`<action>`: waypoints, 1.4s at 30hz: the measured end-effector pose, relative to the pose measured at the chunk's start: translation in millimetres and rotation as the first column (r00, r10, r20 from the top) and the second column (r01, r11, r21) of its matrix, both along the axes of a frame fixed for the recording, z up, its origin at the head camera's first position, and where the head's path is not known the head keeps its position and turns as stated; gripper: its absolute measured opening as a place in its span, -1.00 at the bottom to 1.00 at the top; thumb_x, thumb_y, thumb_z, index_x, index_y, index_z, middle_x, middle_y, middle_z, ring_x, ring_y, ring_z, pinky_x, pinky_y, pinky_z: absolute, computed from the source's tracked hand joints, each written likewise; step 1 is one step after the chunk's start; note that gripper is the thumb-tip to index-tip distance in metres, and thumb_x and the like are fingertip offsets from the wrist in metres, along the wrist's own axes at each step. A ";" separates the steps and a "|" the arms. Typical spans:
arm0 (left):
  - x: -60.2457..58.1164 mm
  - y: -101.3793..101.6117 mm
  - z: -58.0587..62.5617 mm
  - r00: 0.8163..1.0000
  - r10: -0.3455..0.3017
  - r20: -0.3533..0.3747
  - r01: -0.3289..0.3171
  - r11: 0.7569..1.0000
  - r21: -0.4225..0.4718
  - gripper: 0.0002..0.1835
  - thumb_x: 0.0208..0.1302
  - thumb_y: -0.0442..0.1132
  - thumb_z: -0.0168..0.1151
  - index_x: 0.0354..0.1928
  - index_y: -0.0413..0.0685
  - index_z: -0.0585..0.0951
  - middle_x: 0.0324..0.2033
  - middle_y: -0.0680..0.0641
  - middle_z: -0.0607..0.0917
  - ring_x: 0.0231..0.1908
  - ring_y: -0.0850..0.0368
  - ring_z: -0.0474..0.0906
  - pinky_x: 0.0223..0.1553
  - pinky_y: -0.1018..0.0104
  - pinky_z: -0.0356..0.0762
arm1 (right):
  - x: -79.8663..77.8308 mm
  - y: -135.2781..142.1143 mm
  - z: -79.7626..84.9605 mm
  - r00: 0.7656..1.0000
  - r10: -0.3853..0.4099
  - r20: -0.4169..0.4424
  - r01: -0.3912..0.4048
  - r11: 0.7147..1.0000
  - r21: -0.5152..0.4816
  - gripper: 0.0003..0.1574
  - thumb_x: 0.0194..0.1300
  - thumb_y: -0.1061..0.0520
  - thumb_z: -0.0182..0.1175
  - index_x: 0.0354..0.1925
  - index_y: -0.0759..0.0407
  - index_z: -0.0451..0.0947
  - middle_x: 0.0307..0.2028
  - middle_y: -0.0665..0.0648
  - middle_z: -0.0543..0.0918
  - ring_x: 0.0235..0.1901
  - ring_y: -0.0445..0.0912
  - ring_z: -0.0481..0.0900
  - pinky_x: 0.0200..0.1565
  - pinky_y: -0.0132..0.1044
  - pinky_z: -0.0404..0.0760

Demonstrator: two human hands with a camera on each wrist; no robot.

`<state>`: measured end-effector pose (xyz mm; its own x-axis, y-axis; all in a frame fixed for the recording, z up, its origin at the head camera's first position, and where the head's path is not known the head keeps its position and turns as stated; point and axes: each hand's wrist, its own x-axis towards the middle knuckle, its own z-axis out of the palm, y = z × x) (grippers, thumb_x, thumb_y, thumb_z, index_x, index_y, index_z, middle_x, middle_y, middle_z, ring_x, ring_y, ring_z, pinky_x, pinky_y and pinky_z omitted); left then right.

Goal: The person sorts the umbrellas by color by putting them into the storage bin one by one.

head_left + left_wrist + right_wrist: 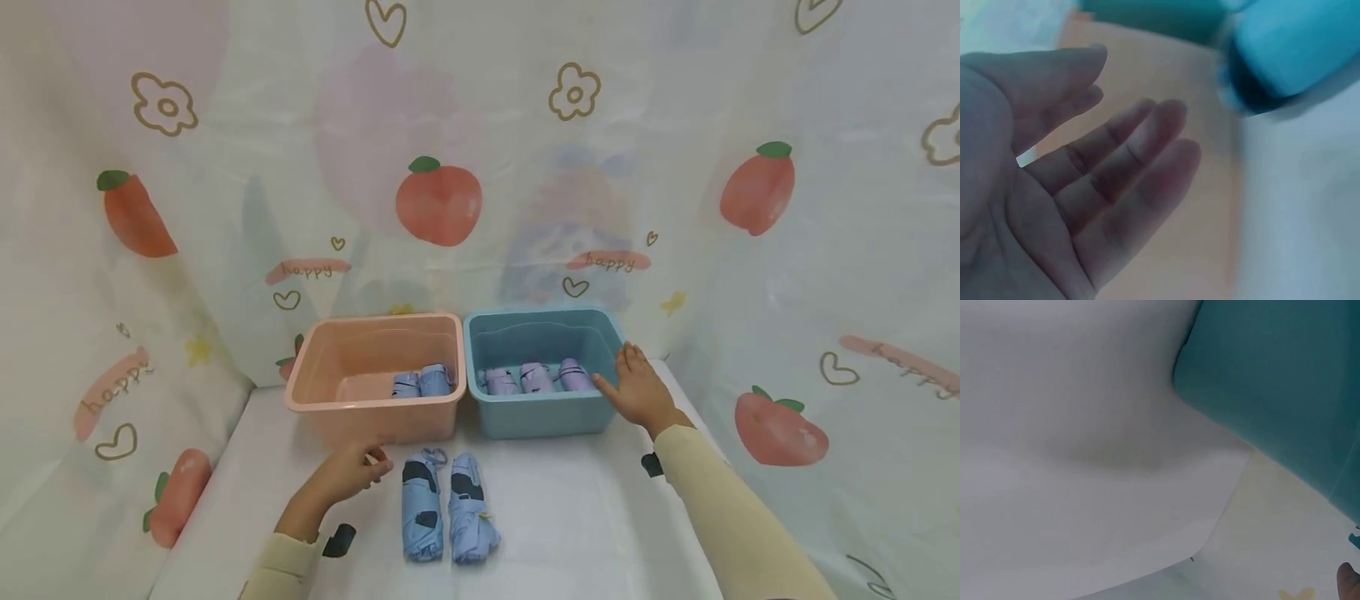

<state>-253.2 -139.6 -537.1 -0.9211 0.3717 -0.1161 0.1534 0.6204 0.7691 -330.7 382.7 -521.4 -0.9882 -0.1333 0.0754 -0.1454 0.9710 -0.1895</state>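
Note:
Two folded blue umbrellas (423,508) lie side by side on the white table. My left hand (351,475) hovers just left of them, holding nothing; its fingers look loosely bent in the left wrist view. One blurred blue umbrella (1297,50) shows there at the upper right. My right hand (640,387) is at the right side of the teal bin (547,417), fingers extended; whether it touches the rim I cannot tell. Three purple folded umbrellas (537,377) sit inside that bin. The peach bin (375,423) beside it holds two blue folded umbrellas (435,381).
Both bins stand next to each other at the back of the table (570,517), against a hanging sheet (517,167) printed with fruit and hearts. The same patterned sheet rises along the left and right sides.

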 end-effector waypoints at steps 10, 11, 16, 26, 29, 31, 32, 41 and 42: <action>26.2 15.8 -64.9 0.979 0.009 0.204 0.001 0.999 -0.049 -0.45 0.32 -0.07 0.25 0.33 0.05 0.47 -0.15 -0.12 0.63 -0.38 0.11 0.59 -0.44 0.17 0.60 | -1.1 -1.9 -0.4 1.000 -0.012 -0.003 0.012 1.000 -0.015 0.21 0.43 -0.41 -0.19 0.41 0.62 -0.21 0.45 0.52 -0.24 0.45 0.31 -0.31 0.38 0.16 -0.21; 26.6 17.4 -68.5 0.974 0.014 0.225 -0.007 0.999 -0.032 -0.44 0.33 -0.05 0.24 0.35 0.06 0.45 -0.14 -0.14 0.62 -0.39 0.10 0.59 -0.45 0.17 0.61 | -0.8 -1.9 -0.4 1.000 -0.012 -0.003 0.012 1.000 -0.017 0.20 0.44 -0.40 -0.18 0.41 0.63 -0.22 0.45 0.52 -0.24 0.44 0.32 -0.31 0.38 0.16 -0.22; 25.5 28.9 -76.4 0.958 0.037 0.283 -0.043 0.999 0.014 -0.33 0.27 0.08 0.27 0.40 0.12 0.39 -0.02 -0.27 0.58 -0.35 0.05 0.60 -0.49 0.17 0.64 | -1.2 -0.7 -2.5 1.000 -0.007 -0.012 0.007 1.000 -0.016 0.17 0.45 -0.34 -0.13 0.41 0.62 -0.22 0.45 0.52 -0.24 0.45 0.30 -0.32 0.39 0.15 -0.22; 24.5 60.2 -85.6 0.994 0.026 0.108 -0.020 0.998 -0.058 -0.18 0.09 0.10 0.41 0.42 0.24 0.34 0.32 -0.24 0.40 0.25 -0.34 0.34 0.12 -0.26 0.37 | -0.4 -0.7 -3.2 1.000 -0.002 -0.025 0.001 0.999 -0.033 0.17 0.45 -0.35 -0.13 0.41 0.64 -0.19 0.45 0.52 -0.23 0.45 0.31 -0.30 0.39 0.15 -0.22; 25.0 61.9 -86.6 0.997 -0.010 0.073 0.011 1.000 -0.021 -0.27 0.18 0.00 0.37 0.41 0.25 0.37 0.33 -0.18 0.40 0.31 -0.33 0.26 0.21 -0.31 0.21 | 0.1 -1.2 -1.3 1.000 -0.003 -0.025 0.003 1.000 -0.024 0.19 0.44 -0.38 -0.17 0.40 0.64 -0.19 0.44 0.53 -0.23 0.44 0.33 -0.29 0.38 0.16 -0.22; 25.3 60.4 -87.2 0.997 -0.033 0.070 0.031 0.999 0.026 -0.33 0.22 -0.06 0.34 0.39 0.22 0.41 0.32 -0.18 0.41 0.31 -0.35 0.24 0.21 -0.32 0.19 | 0.2 -1.7 -0.4 1.000 -0.005 -0.020 0.005 1.000 -0.009 0.20 0.44 -0.40 -0.21 0.40 0.64 -0.20 0.44 0.54 -0.23 0.44 0.33 -0.29 0.38 0.16 -0.22; 25.6 59.0 -87.4 0.996 -0.038 0.079 0.034 0.998 0.050 -0.36 0.23 -0.07 0.33 0.38 0.21 0.42 0.32 -0.18 0.41 0.31 -0.35 0.22 0.22 -0.32 0.18 | 0.0 -2.0 0.0 1.000 -0.005 -0.019 0.005 1.000 -0.007 0.20 0.44 -0.40 -0.20 0.40 0.64 -0.20 0.44 0.54 -0.23 0.44 0.33 -0.29 0.38 0.16 -0.21; 20.1 37.4 -82.3 0.987 -0.024 0.157 0.010 0.996 0.093 -0.38 0.12 -0.05 0.43 0.28 0.39 0.52 0.29 -0.22 0.43 0.19 -0.30 0.39 0.05 -0.26 0.42 | -0.3 -1.5 0.4 1.000 -0.006 -0.017 0.006 1.000 -0.007 0.18 0.45 -0.38 -0.18 0.40 0.65 -0.19 0.44 0.55 -0.22 0.44 0.34 -0.28 0.39 0.15 -0.22; 19.3 34.1 -78.5 0.989 -0.032 0.142 0.020 0.997 0.079 -0.38 0.10 -0.05 0.44 0.26 0.40 0.53 0.24 -0.21 0.47 0.12 -0.24 0.45 0.00 -0.20 0.48 | -0.4 -0.8 -0.1 1.000 -0.009 -0.016 0.009 1.000 -0.007 0.19 0.44 -0.38 -0.19 0.40 0.64 -0.20 0.44 0.54 -0.22 0.44 0.33 -0.28 0.39 0.14 -0.22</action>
<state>-233.9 -105.5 -615.6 -0.8870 0.4082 -0.2158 0.0540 0.5559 0.8295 -331.0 381.8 -521.5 -0.9880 -0.1242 0.0919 -0.1401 0.9710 -0.1937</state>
